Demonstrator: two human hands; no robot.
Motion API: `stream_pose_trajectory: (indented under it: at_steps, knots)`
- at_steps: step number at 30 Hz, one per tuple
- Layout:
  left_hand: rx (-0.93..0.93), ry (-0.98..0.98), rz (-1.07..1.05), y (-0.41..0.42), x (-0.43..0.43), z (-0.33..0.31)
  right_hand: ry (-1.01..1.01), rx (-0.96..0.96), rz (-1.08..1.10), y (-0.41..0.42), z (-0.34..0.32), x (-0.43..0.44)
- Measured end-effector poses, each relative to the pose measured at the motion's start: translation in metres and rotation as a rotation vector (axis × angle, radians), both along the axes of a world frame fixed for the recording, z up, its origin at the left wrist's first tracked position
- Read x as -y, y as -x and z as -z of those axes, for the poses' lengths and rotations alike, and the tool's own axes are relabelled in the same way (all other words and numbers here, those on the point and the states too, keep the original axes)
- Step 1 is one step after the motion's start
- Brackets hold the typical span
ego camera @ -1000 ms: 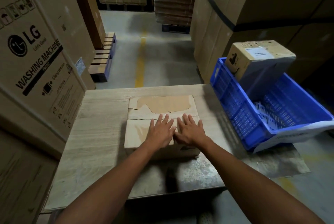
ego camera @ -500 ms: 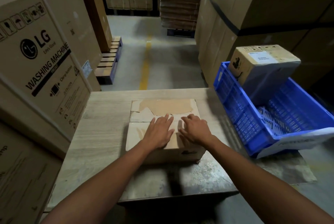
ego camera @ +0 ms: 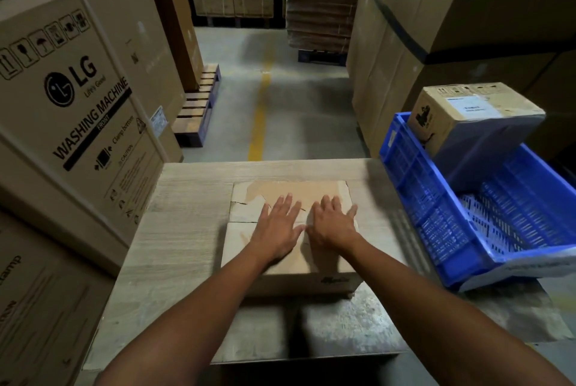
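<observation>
Pressing flat, left hand [ego camera: 277, 229] and right hand [ego camera: 332, 225] spread atop box [ego camera: 293, 272], table [ego camera: 184, 229] edges clear.

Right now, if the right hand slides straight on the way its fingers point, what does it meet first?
The right hand lies flat on the cardboard box. Ahead is only the box's torn top, then its far edge; the table beyond looks free, though depth is unclear.

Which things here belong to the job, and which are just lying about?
In hand: cardboard box on the table, left hand and right hand flat on its top.
Lying about: blue crate, labelled box propped in it, washing machine carton, pallet.
</observation>
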State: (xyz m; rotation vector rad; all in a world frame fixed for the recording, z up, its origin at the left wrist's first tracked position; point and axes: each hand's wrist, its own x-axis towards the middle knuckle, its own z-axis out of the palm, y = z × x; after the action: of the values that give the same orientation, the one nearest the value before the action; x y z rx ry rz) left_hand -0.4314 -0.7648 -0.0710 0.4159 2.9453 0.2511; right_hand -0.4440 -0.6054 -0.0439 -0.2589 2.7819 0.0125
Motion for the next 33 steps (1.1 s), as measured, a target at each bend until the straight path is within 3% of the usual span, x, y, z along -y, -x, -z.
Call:
stream_pose_trajectory:
  at_steps: [5,11,15,20,23,29,33]
  knots:
    - [-0.091,0.03,-0.268,-0.008,0.046,0.006,0.086,0.027,-0.162,-0.01,0.001,0.041]
    - [0.011,-0.069,-0.197,-0.003,0.071,0.006,0.137,0.09,-0.127,-0.007,0.004,0.042]
    - [0.002,-0.207,-0.308,-0.008,0.071,0.007,0.271,-0.144,0.215,-0.011,0.003,0.024]
    - [0.098,-0.721,-0.68,0.005,0.067,-0.004,0.635,-0.18,0.807,-0.013,-0.002,-0.003]
    - [0.089,-0.976,-0.836,0.016,0.068,-0.019,0.871,-0.175,0.936,-0.01,-0.012,-0.009]
    - [-0.115,-0.884,-0.943,0.011,0.064,-0.06,0.869,-0.257,1.012,-0.014,-0.043,-0.003]
    - [-0.206,-0.958,-1.026,0.014,0.066,-0.088,0.876,-0.31,1.085,-0.013,-0.061,0.003]
